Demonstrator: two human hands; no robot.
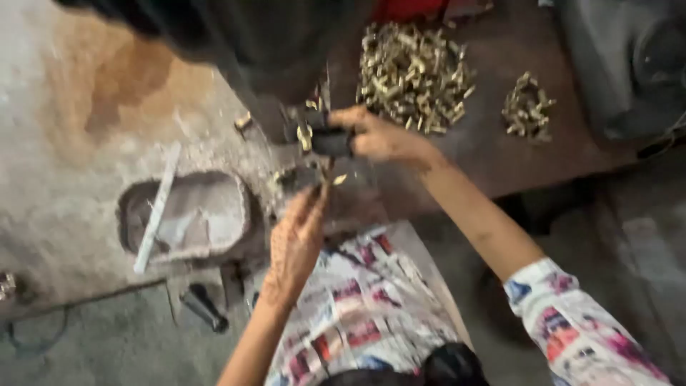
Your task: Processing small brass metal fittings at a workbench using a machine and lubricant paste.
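Note:
My right hand point(379, 136) grips a dark handle point(331, 143) on a dark metal machine point(279, 78) at the top middle. My left hand point(296, 239) reaches up from below, fingertips pinched on a small brass piece point(339, 179) at the machine's base. More small brass pieces cling to the machine near the handle. The picture is blurred, so the pinch is hard to read exactly.
A big heap of brass pieces point(413, 77) and a smaller heap point(527, 107) lie on the brown table point(500, 154) to the right. A shallow hollow with a white stick point(158, 207) is at left. A dark tool point(204, 307) lies on the floor. Patterned cloth covers my lap.

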